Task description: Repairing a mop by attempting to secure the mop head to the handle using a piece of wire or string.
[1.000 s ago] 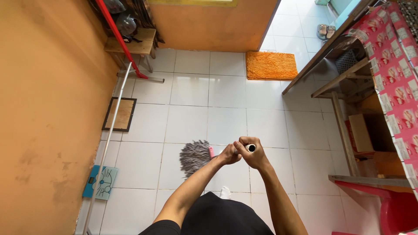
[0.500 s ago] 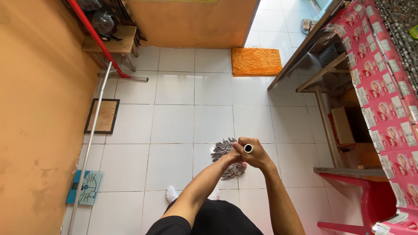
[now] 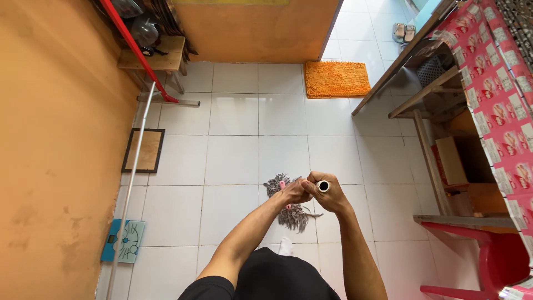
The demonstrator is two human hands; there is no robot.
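We look straight down on a floor of glossy white square tiles (image 3: pixel 239 161), hemmed by an orange painted wall (image 3: pixel 61 139) on the left and a wooden table under a pink patterned cloth (image 3: pixel 499 94) on the right. At the centre lies the grey string mop head (image 3: pixel 288 208) with its pink plastic collar, spread on the tiles directly below our hands and a little toward our body. Its pale tubular handle (image 3: pixel 322 186) rises almost straight at the camera, so we see only the round dark end and hardly any of its length. Our right hand (image 3: pixel 327 191) is wrapped around that top end; our left hand (image 3: pixel 296 191) is pressed against it just beside, also clenched on the handle, lower on it as far as we can tell, which would put it nearer the head. The hands touch, and they cover the middle of the mop head. Farther out sit a shaggy orange mat (image 3: pixel 336 79) by the doorway, a red plastic chair (image 3: pixel 488 261) cut off at the lower right, a light blue bathroom scale (image 3: pixel 123 240), and a long metal pole (image 3: pixel 133 178) leaning along the wall. A white sock peeps out below the strands; the foot's outline is hard to make out.
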